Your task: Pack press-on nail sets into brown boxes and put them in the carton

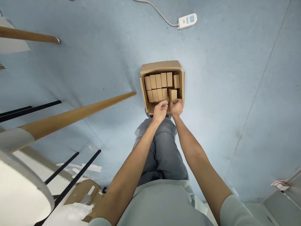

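An open cardboard carton (160, 66) stands on the floor at my feet, with two rows of small brown cardboard boxes (158, 81) upright inside. My right hand (176, 107) is at the carton's near right corner, thumb and fingers closed around the near end of one small box (173, 94). That box sits slightly apart from its row and looks raised a little. My left hand (161, 110) is over the carton's near side, just left of the right hand. Its fingers are curled together, and nothing shows in them.
A white power strip (187, 21) with its cable lies beyond the carton. Wooden table legs (94, 108) and black metal legs (80, 171) reach in from the left. A round white tabletop (23, 188) and flattened cardboard (82, 191) are at lower left.
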`<state>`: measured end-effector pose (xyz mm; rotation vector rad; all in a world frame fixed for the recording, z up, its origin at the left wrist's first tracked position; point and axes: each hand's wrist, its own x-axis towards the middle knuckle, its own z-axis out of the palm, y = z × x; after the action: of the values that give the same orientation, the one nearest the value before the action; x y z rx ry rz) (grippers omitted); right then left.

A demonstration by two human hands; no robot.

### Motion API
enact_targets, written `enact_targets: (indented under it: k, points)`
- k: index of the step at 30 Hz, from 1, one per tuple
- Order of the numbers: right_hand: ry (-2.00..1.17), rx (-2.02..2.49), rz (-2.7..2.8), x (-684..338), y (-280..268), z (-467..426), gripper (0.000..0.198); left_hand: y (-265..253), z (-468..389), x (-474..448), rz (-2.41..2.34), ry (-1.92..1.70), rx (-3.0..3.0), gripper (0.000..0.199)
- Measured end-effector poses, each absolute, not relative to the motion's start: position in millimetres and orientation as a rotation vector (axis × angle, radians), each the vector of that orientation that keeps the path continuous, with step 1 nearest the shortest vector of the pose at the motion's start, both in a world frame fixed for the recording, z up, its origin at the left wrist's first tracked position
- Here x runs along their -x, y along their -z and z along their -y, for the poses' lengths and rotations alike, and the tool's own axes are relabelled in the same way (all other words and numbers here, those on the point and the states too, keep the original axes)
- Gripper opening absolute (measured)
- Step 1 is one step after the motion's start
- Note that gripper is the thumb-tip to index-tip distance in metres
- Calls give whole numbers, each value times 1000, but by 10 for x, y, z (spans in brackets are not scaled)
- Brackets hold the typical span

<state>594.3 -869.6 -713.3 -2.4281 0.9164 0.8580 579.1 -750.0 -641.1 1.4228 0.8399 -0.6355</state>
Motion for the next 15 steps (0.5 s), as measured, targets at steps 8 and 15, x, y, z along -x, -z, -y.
enact_targets:
  k: [8, 15]
  points:
    - [-786, 2429, -982, -5981, 7799, 8488, 35, 6740, 7224, -5956, -782, 561, -1472, 33]
    - [-812, 2214, -969, -5974, 8111, 8499, 38, 6695, 7089, -5964, -738, 506, -1502, 32]
